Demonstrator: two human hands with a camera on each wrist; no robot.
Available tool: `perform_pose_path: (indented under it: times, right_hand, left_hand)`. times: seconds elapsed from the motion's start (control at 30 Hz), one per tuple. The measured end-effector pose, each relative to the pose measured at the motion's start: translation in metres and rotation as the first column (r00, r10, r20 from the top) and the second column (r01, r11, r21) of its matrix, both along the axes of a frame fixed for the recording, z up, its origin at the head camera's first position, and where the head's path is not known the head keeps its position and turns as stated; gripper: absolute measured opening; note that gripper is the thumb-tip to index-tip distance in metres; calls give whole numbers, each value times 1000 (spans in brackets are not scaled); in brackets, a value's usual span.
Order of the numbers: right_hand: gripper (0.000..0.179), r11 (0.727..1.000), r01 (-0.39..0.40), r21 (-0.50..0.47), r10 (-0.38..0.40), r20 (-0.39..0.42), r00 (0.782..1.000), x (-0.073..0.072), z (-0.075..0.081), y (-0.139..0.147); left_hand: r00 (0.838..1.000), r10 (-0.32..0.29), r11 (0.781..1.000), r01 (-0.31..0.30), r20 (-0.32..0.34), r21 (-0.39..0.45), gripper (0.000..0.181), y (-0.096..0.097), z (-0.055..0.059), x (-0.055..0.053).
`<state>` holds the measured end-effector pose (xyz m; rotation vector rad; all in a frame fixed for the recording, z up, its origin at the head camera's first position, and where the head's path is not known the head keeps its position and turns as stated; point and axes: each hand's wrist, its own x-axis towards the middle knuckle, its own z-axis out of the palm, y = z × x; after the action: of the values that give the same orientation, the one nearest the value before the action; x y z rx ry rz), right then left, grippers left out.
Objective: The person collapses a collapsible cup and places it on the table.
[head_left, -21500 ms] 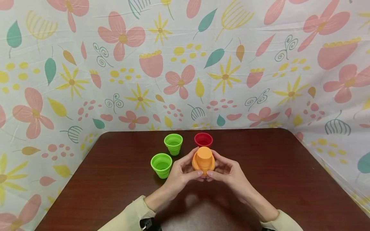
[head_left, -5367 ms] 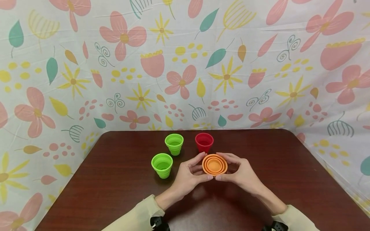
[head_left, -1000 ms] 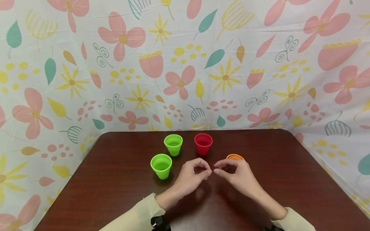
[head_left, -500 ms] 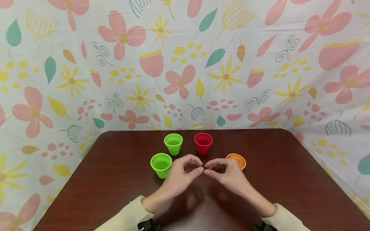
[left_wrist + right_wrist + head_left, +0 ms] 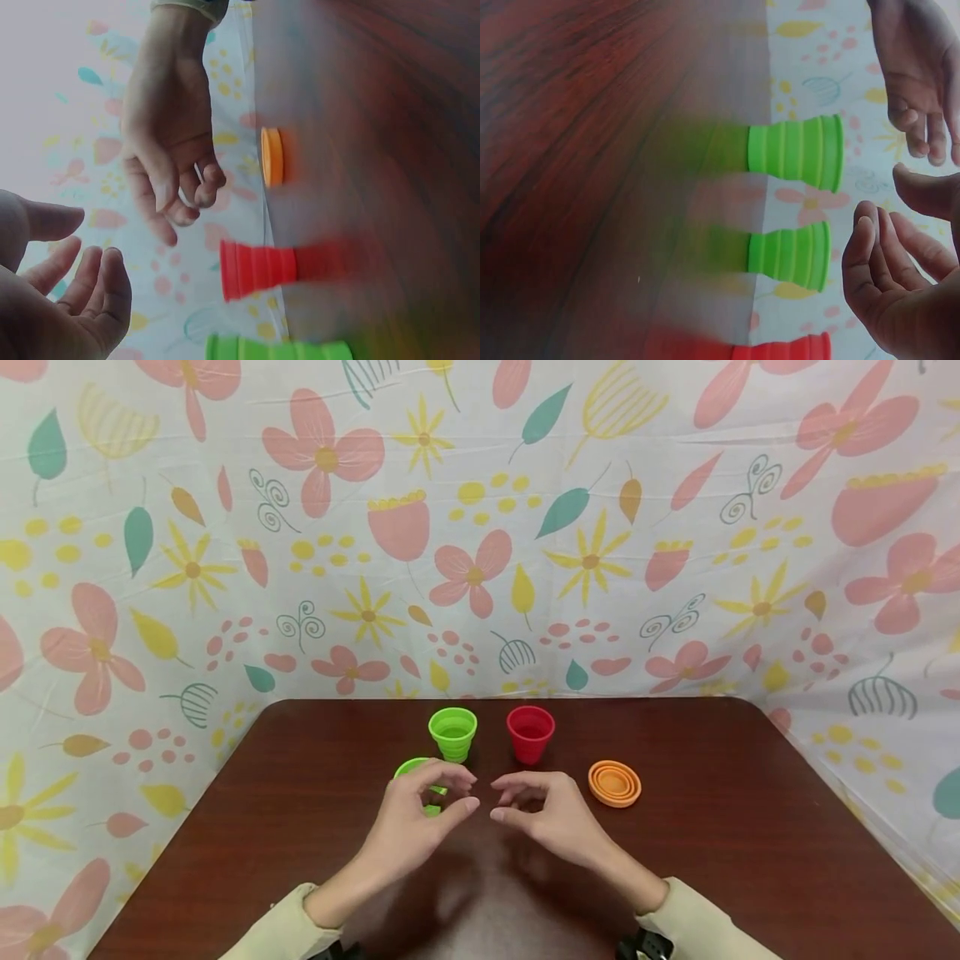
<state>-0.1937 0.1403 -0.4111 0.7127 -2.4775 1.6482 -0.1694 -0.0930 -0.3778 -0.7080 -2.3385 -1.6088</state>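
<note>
My left hand [image 5: 408, 814] hovers over the table with fingers loosely curved and holds nothing. It partly covers the nearer green collapsible cup [image 5: 411, 766] in the head view; a gap between them cannot be judged there. My right hand [image 5: 555, 818] faces it, thumb and fingers bent and apart, also holding nothing. Behind the hands stand a second green collapsible cup [image 5: 453, 737] and a red collapsible cup [image 5: 530, 737], both upright and extended. To the right of my right hand an orange collapsible cup [image 5: 615, 783] lies flattened into rings. Both extended green cups [image 5: 795, 154] show in the right wrist view.
The dark brown wooden table [image 5: 712, 843] reaches back to a flower-printed cloth [image 5: 480, 527] hanging behind it. The cups stand in its middle and rear part.
Earlier both hands held the orange cup, first with its base pushed up, then flattened. It now lies on the table at right. Over the last second both hands moved left and drew slightly apart.
</note>
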Motion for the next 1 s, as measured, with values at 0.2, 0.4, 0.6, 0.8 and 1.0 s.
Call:
perform_pose_path:
  times: [0.2,0.4,0.6,0.8,1.0]
  right_hand:
    - [30,1000,-18,24,18,34,999,-11,-2,-14]
    - [37,998,-50,32,49,30,998,-23,-4,-26]
    - [47,997,-63,41,62,33,998,-32,-9,-39]
    - [57,994,-95,55,92,52,994,-39,-14,-52]
    - [63,992,-103,74,100,48,994,-45,-16,-61]
  left_hand:
    - [999,38,999,-38,-17,-31,32,-32,-2,-12]
    - [999,38,995,-41,-36,-90,40,-62,-10,-30]
    - [1000,21,987,-25,-22,-156,52,-84,-27,-48]
    - [997,-58,987,64,47,-146,62,-95,-41,-58]
    - [973,-165,980,180,164,-86,72,-99,-47,-66]
